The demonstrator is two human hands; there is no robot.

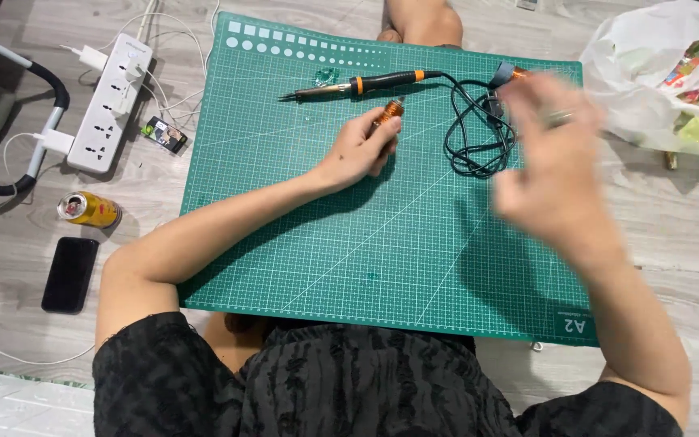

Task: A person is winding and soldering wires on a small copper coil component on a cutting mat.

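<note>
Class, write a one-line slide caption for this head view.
Left hand grips a small copper-coloured part over a green cutting mat beside a soldering iron; blurred right hand hovers.

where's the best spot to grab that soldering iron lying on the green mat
Probably the black handle of the soldering iron, between its two orange rings, from above with fingers across it. It lies flat, its metal tip pointing toward the power strip and its cord trailing the other way, so the handle is the clear, thick part. The left hand is nearest; the right hand is blurred.
</note>
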